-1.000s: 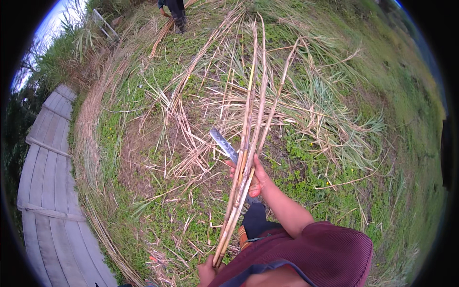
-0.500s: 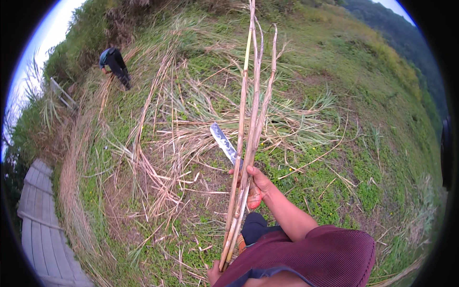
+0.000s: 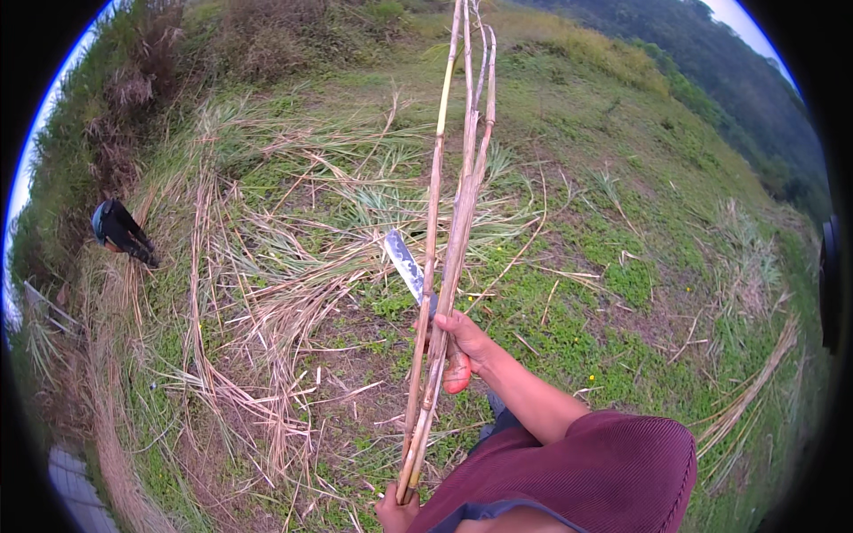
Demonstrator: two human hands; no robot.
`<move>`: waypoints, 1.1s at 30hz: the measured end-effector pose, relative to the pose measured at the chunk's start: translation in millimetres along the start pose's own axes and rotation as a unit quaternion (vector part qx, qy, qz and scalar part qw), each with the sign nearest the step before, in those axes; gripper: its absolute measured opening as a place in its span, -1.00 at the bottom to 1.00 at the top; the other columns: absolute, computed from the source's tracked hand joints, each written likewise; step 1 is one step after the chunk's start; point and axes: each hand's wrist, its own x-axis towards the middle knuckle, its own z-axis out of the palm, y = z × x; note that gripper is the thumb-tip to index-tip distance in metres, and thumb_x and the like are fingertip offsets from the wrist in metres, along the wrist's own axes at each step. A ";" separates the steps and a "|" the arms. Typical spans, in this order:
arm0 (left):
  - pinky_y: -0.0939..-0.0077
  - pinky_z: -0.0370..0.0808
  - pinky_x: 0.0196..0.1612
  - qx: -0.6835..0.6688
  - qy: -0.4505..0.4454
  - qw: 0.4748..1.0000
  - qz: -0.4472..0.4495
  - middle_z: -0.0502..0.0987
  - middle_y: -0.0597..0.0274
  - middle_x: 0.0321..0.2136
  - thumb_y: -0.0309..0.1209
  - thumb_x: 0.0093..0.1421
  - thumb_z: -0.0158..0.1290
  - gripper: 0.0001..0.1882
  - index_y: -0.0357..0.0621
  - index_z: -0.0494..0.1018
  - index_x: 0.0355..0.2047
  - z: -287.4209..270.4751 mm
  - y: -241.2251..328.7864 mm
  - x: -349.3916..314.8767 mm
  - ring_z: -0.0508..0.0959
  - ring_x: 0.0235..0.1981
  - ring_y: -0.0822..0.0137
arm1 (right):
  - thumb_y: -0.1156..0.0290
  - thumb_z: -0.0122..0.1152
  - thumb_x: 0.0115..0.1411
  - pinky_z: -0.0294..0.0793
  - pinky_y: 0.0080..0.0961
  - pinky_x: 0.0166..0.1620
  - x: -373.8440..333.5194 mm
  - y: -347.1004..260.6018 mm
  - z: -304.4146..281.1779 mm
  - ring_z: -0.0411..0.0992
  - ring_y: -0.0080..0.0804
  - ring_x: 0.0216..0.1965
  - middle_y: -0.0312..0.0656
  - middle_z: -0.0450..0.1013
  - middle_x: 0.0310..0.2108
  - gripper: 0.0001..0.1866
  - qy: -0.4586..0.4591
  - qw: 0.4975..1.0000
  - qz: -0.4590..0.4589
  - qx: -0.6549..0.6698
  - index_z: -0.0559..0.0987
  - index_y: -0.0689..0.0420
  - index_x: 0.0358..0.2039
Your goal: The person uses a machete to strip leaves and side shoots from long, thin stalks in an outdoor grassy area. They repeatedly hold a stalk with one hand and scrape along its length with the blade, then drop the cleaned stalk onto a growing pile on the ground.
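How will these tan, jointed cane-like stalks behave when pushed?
The tan, jointed cane-like stalks look fairly stiff, reaching almost straight beyond your right hand. One thin, bent tip may flex more. Being slender, they're probably light for their length.

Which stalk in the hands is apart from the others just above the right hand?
The leftmost stalk: a gap shows beside it, while the others run bunched together.
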 end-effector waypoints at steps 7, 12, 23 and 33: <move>0.29 0.42 -0.54 0.064 -0.046 0.990 0.115 0.42 0.05 -0.73 -0.46 -0.15 0.23 -0.76 -0.14 0.42 -0.44 -18.1 -26.5 -13.6 0.49 -0.70 0.03 | 0.22 0.32 0.18 0.61 -0.33 -0.15 -77.1 13.4 12.7 0.54 -0.36 -0.23 -0.19 0.49 -0.21 -0.59 0.087 0.996 -0.020 0.007 0.44 0.17 -0.07; 0.23 0.42 -0.52 0.022 -0.097 0.988 0.122 0.42 0.01 -0.71 -0.46 -0.14 0.21 -0.76 -0.15 0.35 -0.52 -13.3 -35.2 -9.0 0.49 -0.65 -0.06 | 0.22 0.35 0.16 0.62 -0.30 -0.15 -116.3 11.1 4.4 0.54 -0.36 -0.23 -0.21 0.49 -0.22 -0.59 0.152 0.987 -0.046 -0.024 0.44 0.16 -0.09; 0.32 0.40 -0.54 0.049 -0.168 0.965 0.195 0.40 0.05 -0.74 -0.45 -0.10 0.22 -0.78 -0.19 0.36 -0.54 -20.3 -0.4 53.6 0.45 -0.71 0.09 | 0.20 0.40 0.12 0.61 -0.30 -0.09 -137.1 -5.2 -30.8 0.55 -0.31 -0.21 -0.16 0.48 -0.24 -0.52 0.210 0.968 -0.119 0.063 0.40 0.18 -0.10; 0.33 0.44 -0.44 0.092 -0.289 0.934 0.188 0.47 0.06 -0.65 -0.48 -0.06 0.17 -0.83 -0.22 0.40 -0.48 58.5 30.0 112.4 0.51 -0.61 0.27 | 0.14 0.42 0.09 0.63 -0.22 -0.12 -169.5 -47.4 -110.9 0.54 -0.22 -0.14 -0.09 0.46 -0.24 -0.49 0.313 0.933 -0.132 0.116 0.40 0.22 -0.16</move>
